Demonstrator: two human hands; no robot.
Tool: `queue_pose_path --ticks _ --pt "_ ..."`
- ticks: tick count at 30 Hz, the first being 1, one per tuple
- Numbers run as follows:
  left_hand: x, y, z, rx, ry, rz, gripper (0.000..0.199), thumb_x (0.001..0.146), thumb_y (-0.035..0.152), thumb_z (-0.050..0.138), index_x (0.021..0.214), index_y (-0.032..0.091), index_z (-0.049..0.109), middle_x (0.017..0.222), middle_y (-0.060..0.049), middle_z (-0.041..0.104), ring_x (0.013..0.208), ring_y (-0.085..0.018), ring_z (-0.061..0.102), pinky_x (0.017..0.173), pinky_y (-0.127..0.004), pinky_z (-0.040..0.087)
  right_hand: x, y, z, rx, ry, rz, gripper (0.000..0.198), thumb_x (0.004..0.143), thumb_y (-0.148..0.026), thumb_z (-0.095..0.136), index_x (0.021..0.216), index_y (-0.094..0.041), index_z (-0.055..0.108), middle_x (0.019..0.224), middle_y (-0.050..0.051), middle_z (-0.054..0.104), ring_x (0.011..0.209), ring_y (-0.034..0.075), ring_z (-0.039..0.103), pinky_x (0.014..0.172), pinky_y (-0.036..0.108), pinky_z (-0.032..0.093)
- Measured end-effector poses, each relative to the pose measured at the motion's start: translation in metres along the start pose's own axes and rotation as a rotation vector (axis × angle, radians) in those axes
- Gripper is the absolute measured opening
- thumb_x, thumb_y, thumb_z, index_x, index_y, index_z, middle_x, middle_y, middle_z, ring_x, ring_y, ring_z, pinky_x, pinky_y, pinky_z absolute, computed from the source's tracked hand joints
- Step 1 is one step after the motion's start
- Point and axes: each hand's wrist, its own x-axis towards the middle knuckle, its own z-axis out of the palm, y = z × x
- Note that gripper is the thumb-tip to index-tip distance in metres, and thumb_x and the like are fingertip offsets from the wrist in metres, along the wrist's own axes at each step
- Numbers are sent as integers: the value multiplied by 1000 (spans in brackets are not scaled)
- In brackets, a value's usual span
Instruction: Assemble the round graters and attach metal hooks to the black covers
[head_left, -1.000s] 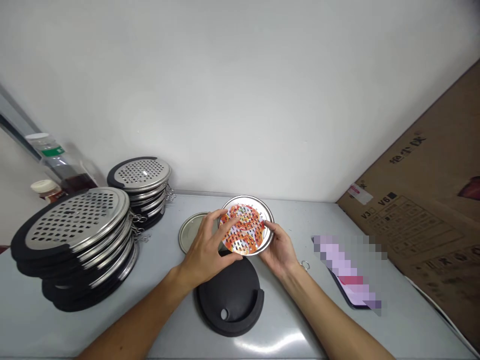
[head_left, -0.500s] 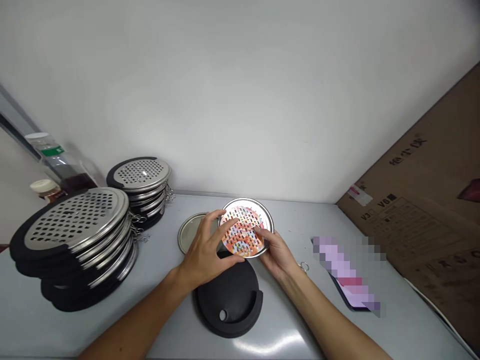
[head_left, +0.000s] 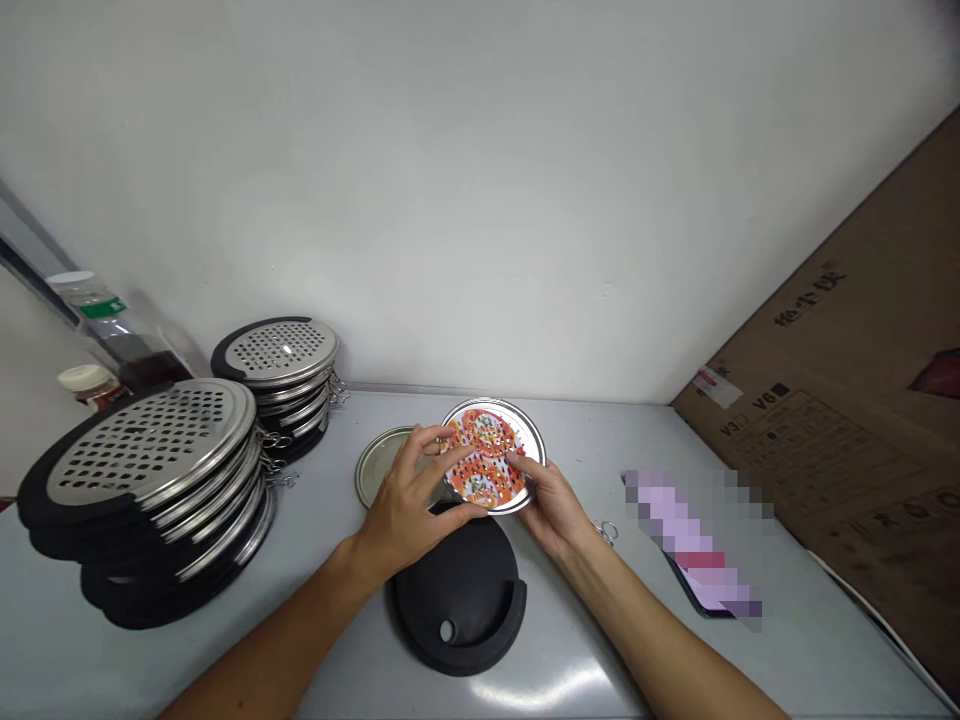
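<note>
Between my two hands is a round metal grater disc (head_left: 538,432), raised over the table. A colourful printed picture (head_left: 491,445) shows across its perforated middle; whether it lies over or behind the holes I cannot tell. My left hand (head_left: 409,505) grips the disc's left side, thumb at the near edge and fingers over the picture. From the right, my right hand (head_left: 553,505) holds it, thumb on top and fingers underneath. Below, a round black holder (head_left: 454,580) with a raised curved rim and a small hole rests on the table. A plain metal disc (head_left: 373,470) lies partly behind my left hand.
Two stacks of black-rimmed grater discs (head_left: 150,450) (head_left: 281,350) stand at left, wire clips (head_left: 281,478) sticking out. Behind them are a bottle (head_left: 105,310) and a lidded jar (head_left: 86,380). A metal ring clip (head_left: 607,532), a blurred phone (head_left: 697,560) and a cardboard box (head_left: 847,400) are at right.
The printed picture on the grater disc looks different, its orange rings now clearer and differently placed. My left fingers have drawn in slightly. Both hands otherwise stay where they were.
</note>
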Motion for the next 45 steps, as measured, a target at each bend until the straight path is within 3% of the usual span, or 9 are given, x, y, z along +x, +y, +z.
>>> queue_pose_path --ticks 8,14,33,40,45 --pt "1 -2 0 -7 -44 18 48 81 17 73 125 27 57 130 -9 48 124 -26 51 111 -51 40 -4 -3 0 -44 40 -121 46 70 -21 81 114 -14 67 104 12 76 94 30 72 85 42 59" --pt "1 -1 1 25 -10 45 47 81 17 73 124 28 59 126 -7 50 119 -25 54 113 -54 37 -7 -5 2 -73 11 -197 50 69 -22 83 115 -16 66 104 11 76 96 30 72 87 43 58" --pt "2 -2 0 43 -29 10 46 80 15 71 122 29 59 125 -7 49 118 -25 55 108 -50 44 -9 -8 4 -109 35 -173 49 68 -26 84 113 -16 68 103 11 76 99 31 71 90 44 56" --pt "1 -4 1 90 -14 22 46 79 18 74 121 28 60 127 -7 51 121 -25 54 115 -56 32 -11 -8 5 -105 25 -174 52 69 -25 84 117 -16 66 105 11 76 99 31 70 90 45 56" --pt "2 -3 -1 122 6 21 43 78 20 75 118 27 64 128 -8 55 123 -27 53 114 -56 32 -10 -9 5 -96 26 -172 48 68 -25 84 112 -16 68 103 11 76 97 30 71 90 45 56"
